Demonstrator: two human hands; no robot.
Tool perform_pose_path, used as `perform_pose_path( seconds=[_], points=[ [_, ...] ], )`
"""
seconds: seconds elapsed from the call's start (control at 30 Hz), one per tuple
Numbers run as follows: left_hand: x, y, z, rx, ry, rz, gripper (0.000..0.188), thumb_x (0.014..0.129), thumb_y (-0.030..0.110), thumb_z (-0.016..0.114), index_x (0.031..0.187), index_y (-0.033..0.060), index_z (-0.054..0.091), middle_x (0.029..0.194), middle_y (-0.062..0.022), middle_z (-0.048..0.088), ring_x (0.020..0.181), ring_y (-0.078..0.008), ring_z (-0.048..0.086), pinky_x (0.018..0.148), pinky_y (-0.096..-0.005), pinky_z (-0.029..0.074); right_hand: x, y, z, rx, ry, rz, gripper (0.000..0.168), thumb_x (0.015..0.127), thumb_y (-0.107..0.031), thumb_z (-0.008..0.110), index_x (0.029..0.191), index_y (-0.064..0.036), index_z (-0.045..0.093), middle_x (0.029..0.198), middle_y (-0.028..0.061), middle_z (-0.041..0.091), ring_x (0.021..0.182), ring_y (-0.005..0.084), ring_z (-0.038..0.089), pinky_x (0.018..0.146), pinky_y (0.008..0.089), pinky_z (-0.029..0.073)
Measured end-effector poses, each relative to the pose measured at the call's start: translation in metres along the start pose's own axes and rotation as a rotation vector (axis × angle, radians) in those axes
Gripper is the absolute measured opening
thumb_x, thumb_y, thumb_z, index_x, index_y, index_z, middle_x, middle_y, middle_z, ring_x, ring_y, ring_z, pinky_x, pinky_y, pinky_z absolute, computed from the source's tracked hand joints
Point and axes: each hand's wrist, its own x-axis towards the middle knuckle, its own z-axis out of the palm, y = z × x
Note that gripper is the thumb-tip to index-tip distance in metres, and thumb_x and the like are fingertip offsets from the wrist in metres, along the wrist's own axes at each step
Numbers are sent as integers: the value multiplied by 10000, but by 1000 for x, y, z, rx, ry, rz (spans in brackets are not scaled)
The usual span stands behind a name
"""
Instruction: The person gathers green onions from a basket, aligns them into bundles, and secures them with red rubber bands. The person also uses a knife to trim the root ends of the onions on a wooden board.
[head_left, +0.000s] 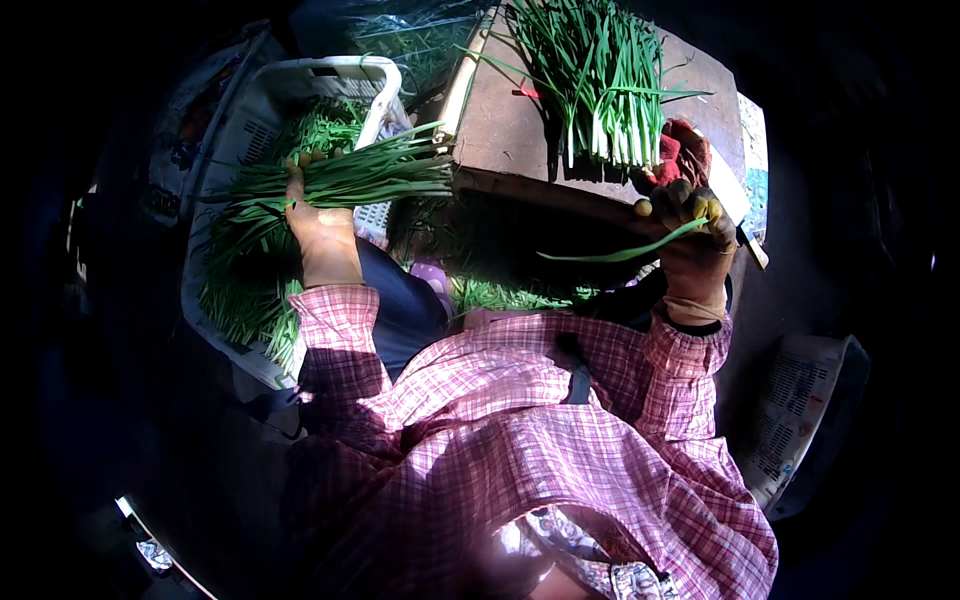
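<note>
My left hand (319, 217), in a tan glove, is closed round a bunch of green garlic chives (375, 174), their pale cut ends pointing right. It is over a white plastic basket (387, 75) filled with more of these greens. My right hand (694, 240), gloved with yellow fingertips, grips a single green leaf (622, 255) near the board's right front edge. On the brown board (502, 131) lies a larger pile of chives (607, 97), white ends towards me. Beside its ends is a red cloth or glove (682, 154), just beyond my right hand.
A wide blade (727, 184) with a light handle (754, 251) lies at the board's right edge. Loose green trimmings (517, 294) are below the board. Another white basket (795, 412) stands at the lower right. Clear plastic film (420, 30) covers greens behind the left basket.
</note>
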Motion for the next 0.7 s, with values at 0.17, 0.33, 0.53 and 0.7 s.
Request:
perform_pose_path(
  seconds=[0.17,0.33,0.53,0.7],
  points=[
    [-29,-12,23,-3,-46,-39,158,1005,205,575,987,62,641,958,-52,677,964,-231,650,985,-504,519,5,32,54,-1295,24,208,230,932,-157,698,1098,0,728,977,103,730,883,148,671,810,269,510],
    [-54,-42,37,-94,-92,-107,106,1005,168,574,1030,117,663,980,-33,703,951,-207,686,944,-461,557,31,116,83,-1695,-109,-31,256,869,-339,718,1013,-134,769,922,152,727,841,319,700,752,387,553],
    [-54,-37,29,-27,-66,-129,103,992,184,602,1047,118,660,989,-36,706,948,-217,687,936,-453,564,33,136,76,-1298,-7,250,233,840,-226,733,957,-25,739,820,110,732,743,183,678,706,312,532],
    [-37,-22,19,-60,-25,-50,153,992,167,586,1143,156,605,1034,-16,662,1018,-220,626,981,-515,519,23,114,41,-1171,84,155,153,825,-131,745,869,10,710,726,50,687,655,95,581,638,265,481]
  ],
)
